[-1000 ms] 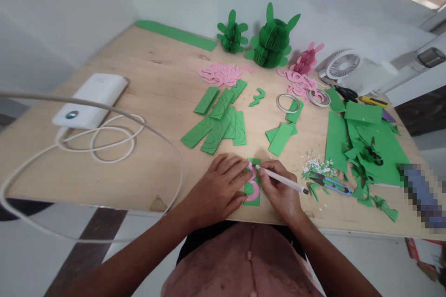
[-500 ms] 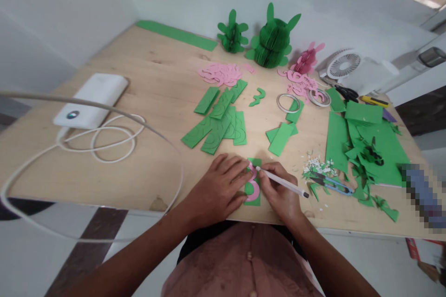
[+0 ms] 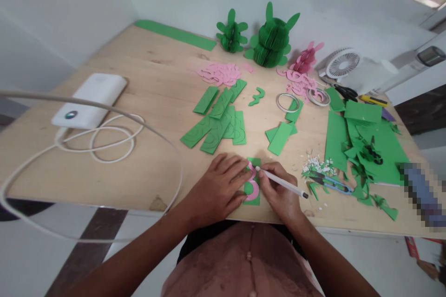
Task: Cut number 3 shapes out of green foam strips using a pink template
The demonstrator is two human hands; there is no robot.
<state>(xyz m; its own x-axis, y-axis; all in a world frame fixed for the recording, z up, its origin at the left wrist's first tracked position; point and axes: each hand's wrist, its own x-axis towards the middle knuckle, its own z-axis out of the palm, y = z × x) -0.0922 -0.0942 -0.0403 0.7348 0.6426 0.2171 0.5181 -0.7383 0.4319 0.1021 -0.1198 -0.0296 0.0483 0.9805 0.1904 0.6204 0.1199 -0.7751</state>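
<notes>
At the table's front edge lies a green paper strip with a pink curved paper cutout on top of it. My left hand rests flat, its fingers stretched across the cutout's left side and pressing it against the strip. A white pen with a dark end is gripped in my right hand. Its tip meets the paper near the cutout's upper part. Beyond my hands lie several green strips with curved lines drawn on them.
Small scissors lie right of my hands among paper scraps. Green sheets cover the right side. A white power bank with a looping cable sits left. Paper figures and a small fan stand behind.
Both hands, the pen and the cutout stay almost in place. The whole view has shifted very slightly.
</notes>
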